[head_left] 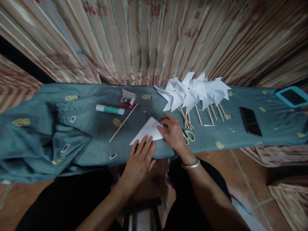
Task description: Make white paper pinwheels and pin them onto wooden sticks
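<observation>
A white sheet of paper (149, 129), folded into a triangle, lies on the cloth in front of me. My left hand (141, 152) rests flat with its fingertips along the paper's near edge, fingers stretched out. At the right corner, my right hand (174, 131) has its thumb on the paper and its other fingers curled round that corner, partly hiding it. Green-handled scissors (189, 136) lie just right of my right hand, their blades hidden. Left of the paper are a wooden stick (123, 123), a glue stick (110, 109) and a small open box of metal pins (127, 101).
Several white paper pinwheels (190, 91) on wooden sticks lie overlapping at the back right. Farther right are a dark phone (250, 122) and a blue-framed tablet (292, 96). The teal tablecloth (79, 128) is bunched at the left. A curtain (144, 41) hangs behind the table.
</observation>
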A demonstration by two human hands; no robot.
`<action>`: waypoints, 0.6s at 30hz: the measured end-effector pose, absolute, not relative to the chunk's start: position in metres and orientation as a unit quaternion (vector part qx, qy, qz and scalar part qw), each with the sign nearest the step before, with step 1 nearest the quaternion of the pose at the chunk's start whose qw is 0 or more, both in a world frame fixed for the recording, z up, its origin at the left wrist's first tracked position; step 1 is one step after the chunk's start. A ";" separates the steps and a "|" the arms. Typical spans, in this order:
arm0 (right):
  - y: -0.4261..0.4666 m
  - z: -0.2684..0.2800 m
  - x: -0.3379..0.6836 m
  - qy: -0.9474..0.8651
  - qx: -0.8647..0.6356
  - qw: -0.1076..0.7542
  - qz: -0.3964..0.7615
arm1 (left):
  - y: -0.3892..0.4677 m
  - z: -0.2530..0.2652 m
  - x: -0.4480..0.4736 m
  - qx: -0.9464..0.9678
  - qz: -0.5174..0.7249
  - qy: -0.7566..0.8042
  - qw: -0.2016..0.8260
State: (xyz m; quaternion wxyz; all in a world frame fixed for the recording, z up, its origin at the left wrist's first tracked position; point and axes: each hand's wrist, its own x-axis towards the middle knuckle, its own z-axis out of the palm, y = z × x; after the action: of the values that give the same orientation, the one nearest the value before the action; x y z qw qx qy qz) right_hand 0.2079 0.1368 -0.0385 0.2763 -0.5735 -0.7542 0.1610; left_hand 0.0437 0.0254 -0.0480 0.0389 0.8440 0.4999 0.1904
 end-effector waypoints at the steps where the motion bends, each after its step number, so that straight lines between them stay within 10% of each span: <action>1: 0.137 -0.038 0.208 -0.755 -0.574 0.274 0.159 | 0.025 -0.048 0.044 0.844 0.189 0.500 0.038; 18: 0.139 -0.041 0.201 -0.775 -0.560 0.273 0.108 | 0.022 -0.042 0.045 0.842 0.169 0.511 0.020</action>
State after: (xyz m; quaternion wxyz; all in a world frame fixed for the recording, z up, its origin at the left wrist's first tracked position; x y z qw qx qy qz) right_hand 0.2013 0.1389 -0.0406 0.2732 -0.5600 -0.7747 0.1080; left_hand 0.0452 0.0223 -0.0419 0.0205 0.8425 0.5111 0.1692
